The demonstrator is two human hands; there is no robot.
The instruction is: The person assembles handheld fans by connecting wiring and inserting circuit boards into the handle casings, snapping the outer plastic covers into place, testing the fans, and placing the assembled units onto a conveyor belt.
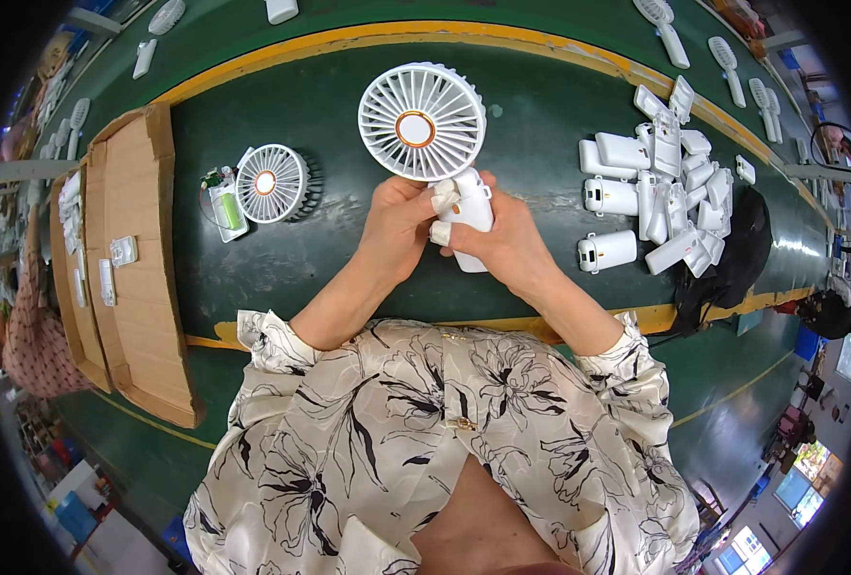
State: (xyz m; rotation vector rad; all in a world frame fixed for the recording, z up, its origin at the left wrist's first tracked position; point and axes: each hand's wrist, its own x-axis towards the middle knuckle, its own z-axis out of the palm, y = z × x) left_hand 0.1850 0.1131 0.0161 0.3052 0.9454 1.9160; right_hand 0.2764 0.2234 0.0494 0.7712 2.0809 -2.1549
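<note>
Both my hands are closed round the handle of a white handheld fan, whose round grille with an orange-ringed centre points away from me. My left hand grips the neck side of the handle, its thumb near the top. My right hand wraps the handle's right side, thumb across its front. White coverings sit on both thumb tips. To the left lies a second fan with its handle opened, baring a green cylindrical cell and a small circuit board. The undersides of my fingers are hidden behind the handle.
A heap of white handle shells lies on the right of the green table, beside a black bag. An open cardboard box stands at the left. Beyond the yellow edge strip, several finished-looking fans lie on a green surface.
</note>
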